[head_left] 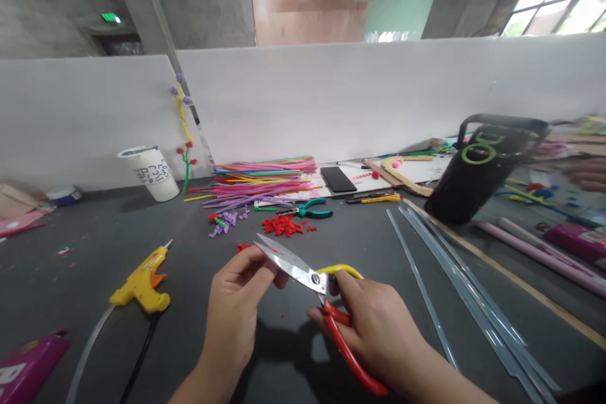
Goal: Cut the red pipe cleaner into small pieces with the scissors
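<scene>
My right hand point(374, 322) grips a pair of scissors point(303, 273) with one yellow and one red handle; its steel blades are closed and point up and left. My left hand point(237, 303) is pinched right at the blades, thumb and fingers pressed together on something too small to make out. A few red scraps point(242, 246) lie on the dark table just beyond the blade tips.
A yellow glue gun point(142, 281) lies to the left. Behind are a pile of coloured pipe cleaners point(265, 184), red bits point(283, 225), green pliers point(312, 208), a phone point(338, 179), a white cup point(150, 172). Black bin point(478, 170) and clear glue sticks point(454, 271) at right. Another person's hand point(589, 173) far right.
</scene>
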### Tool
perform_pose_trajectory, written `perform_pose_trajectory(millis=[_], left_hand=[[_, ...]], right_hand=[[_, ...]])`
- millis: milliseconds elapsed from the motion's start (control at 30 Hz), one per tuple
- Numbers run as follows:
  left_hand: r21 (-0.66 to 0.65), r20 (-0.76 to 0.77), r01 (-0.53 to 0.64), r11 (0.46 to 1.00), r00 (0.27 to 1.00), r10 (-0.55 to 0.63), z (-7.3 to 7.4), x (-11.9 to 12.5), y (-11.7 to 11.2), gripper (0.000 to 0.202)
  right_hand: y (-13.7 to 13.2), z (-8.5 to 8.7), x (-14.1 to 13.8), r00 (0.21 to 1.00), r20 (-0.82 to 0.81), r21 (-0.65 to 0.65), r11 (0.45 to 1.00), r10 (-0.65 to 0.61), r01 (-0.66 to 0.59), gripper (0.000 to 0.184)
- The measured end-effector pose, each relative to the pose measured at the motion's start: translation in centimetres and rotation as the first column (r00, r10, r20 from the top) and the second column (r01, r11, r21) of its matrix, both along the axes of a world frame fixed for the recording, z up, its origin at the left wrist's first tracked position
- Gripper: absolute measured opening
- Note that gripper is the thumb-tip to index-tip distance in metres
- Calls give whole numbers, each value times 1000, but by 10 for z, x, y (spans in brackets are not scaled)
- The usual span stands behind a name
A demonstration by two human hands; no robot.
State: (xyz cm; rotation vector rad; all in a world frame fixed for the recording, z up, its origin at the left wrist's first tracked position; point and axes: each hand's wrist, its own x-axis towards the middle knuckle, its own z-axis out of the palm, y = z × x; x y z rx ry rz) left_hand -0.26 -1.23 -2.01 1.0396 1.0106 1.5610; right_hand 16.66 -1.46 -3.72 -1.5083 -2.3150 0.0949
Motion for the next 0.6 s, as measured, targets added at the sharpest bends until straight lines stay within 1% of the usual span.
perform_pose_trajectory(millis=[167,233,300,367,433,500,567,600], left_hand=[[-20,48,-5,1000,999,6,0,-1,1,4],[-21,62,-14,1000,998,15,0,-2,2,6],[-34,57,-23,999,998,25,0,-2,3,6],[-58,43,-18,998,999,20,1,-2,3,5],[-100,33,35,994,999,-32,3,1,2,3],[-161,24,130,978,991,-128,5,5,1,4],[-234,15,231,945,972,-234,7,10,-1,6],[-266,8,273,925,960,-281,8,12,-2,7]], right_hand=[[1,-2,1,1000,21,46,999,10,-11,38],[2,-3,2,1000,15,46,999,16,-17,38],[3,-2,3,999,-49,-1,1000,-5,5,36],[5,2,2,978,-206,-108,994,-44,22,32],[7,7,1,903,-421,-245,969,-82,-27,25],[10,12,0,783,-607,-376,918,-139,-128,18],[13,16,-1,667,-711,-479,848,-223,-227,13],[15,17,-2,621,-743,-507,816,-250,-278,13]])
